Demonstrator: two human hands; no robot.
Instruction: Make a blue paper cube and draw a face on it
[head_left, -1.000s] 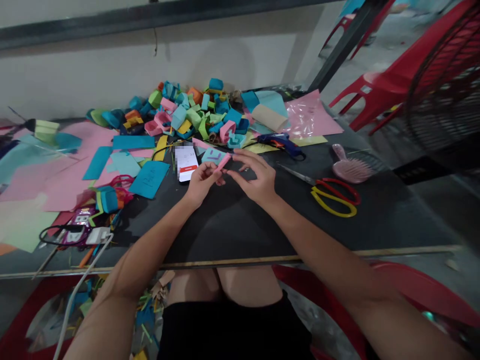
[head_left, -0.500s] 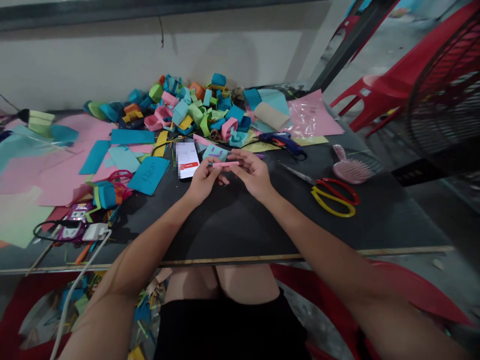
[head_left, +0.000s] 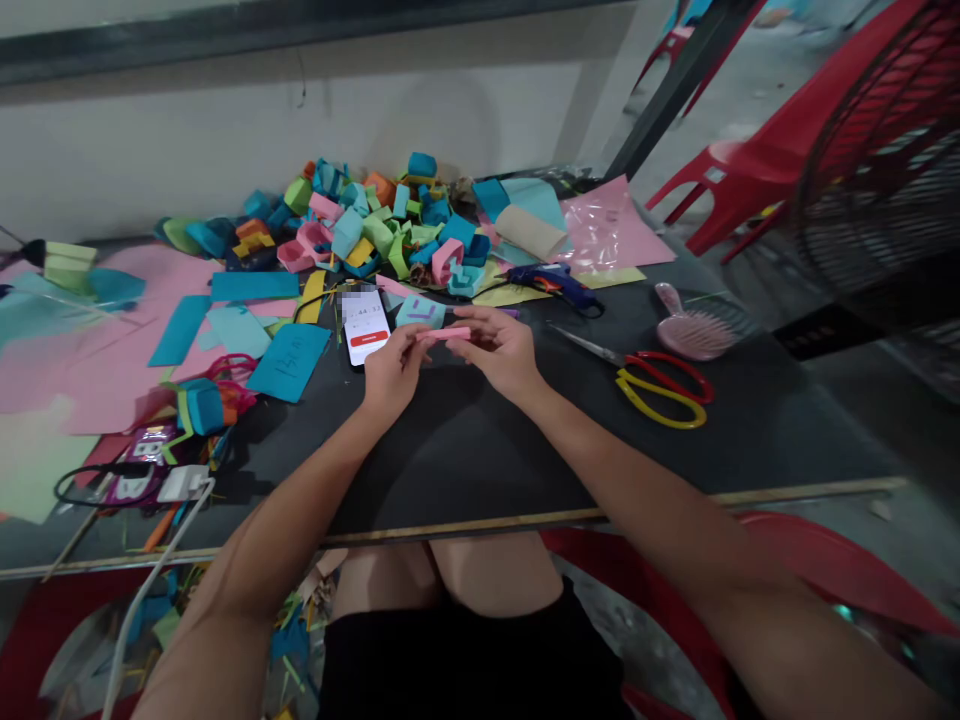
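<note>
Between my two hands, above the dark table, is a narrow pink paper strip (head_left: pixel 453 333), which looks folded. My left hand (head_left: pixel 395 368) pinches its left end. My right hand (head_left: pixel 501 348) has thumb and fingers closed on the right end. Just behind the hands lies a light blue paper piece (head_left: pixel 420 312) with purple marks, and a purple pen-like stick shows partly behind my right fingers. A phone (head_left: pixel 365 325) with a lit screen lies next to my left hand. Scissors (head_left: pixel 637 375) with red and yellow handles rest to the right of my right hand.
Folded paper pieces (head_left: pixel 375 220) in several colours are heaped along the wall. A blue glue gun (head_left: pixel 555 283), a cardboard tube (head_left: pixel 531 231) and a pink hairbrush (head_left: pixel 694 325) lie to the right. Pink paper sheets (head_left: pixel 105 345) and a white charger (head_left: pixel 184 484) are at left. A fan (head_left: pixel 885 170) stands at right.
My left fingers have shifted on the pink strip and are more curled, and the strip sits slightly tilted. The whole view has shifted a little.
</note>
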